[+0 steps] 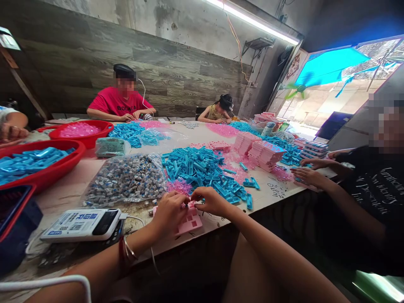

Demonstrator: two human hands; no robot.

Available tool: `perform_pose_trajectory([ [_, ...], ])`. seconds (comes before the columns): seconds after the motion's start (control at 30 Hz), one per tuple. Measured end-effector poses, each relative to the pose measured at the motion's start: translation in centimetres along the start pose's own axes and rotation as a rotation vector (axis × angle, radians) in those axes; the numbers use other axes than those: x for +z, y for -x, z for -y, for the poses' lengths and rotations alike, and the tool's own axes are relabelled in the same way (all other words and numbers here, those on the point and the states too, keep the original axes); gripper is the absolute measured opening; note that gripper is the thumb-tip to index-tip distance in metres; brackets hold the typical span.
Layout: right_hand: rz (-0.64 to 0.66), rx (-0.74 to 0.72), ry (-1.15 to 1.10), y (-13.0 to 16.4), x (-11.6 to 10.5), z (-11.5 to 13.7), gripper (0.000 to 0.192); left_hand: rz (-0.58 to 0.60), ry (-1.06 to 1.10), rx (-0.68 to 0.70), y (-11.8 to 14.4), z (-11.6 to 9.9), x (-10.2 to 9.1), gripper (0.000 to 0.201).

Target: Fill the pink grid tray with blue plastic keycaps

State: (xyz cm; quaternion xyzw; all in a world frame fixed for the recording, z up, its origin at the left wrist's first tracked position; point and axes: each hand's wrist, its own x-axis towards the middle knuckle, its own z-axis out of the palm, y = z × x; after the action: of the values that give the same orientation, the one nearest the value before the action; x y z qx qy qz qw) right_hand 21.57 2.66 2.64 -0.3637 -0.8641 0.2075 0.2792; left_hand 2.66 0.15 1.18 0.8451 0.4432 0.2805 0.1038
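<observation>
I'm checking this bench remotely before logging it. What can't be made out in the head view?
- What the left hand and right hand pinch: fingers cover it.
- Pink tray: its near part sits under both hands.
- Bag of small parts: pieces too small to identify.
- Writing on the table: too small to read.
- Red bowl of blue pieces: cut off by the left edge.

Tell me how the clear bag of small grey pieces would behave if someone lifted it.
The clear bag of grey pieces would probably sag and shift, since its thin film slumps flat over loose contents. It looks fairly heavy for a bag, being packed full. Its mouth seems open, with stray pieces lying near the left hand, so more may spill.
</observation>
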Motion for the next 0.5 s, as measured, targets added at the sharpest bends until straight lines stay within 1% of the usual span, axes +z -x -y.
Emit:
perform_pose_trajectory([
  [0.17,-0.023,-0.010,-0.035,0.0,0.0,0.2,0.021,-0.003,-0.006,0.022,-0.1,0.2,-1.1,0.017],
  [0.33,-0.026,-0.035,-0.015,0.0,0.0,0.0,0.020,0.062,-0.022,-0.005,-0.8,1.0,-2.9,0.007],
  [0.5,-0.024,-0.038,-0.027,0.0,0.0,-0.2,0.020,0.115,0.068,0.001,-1.1,1.5,-3.4,0.008],
])
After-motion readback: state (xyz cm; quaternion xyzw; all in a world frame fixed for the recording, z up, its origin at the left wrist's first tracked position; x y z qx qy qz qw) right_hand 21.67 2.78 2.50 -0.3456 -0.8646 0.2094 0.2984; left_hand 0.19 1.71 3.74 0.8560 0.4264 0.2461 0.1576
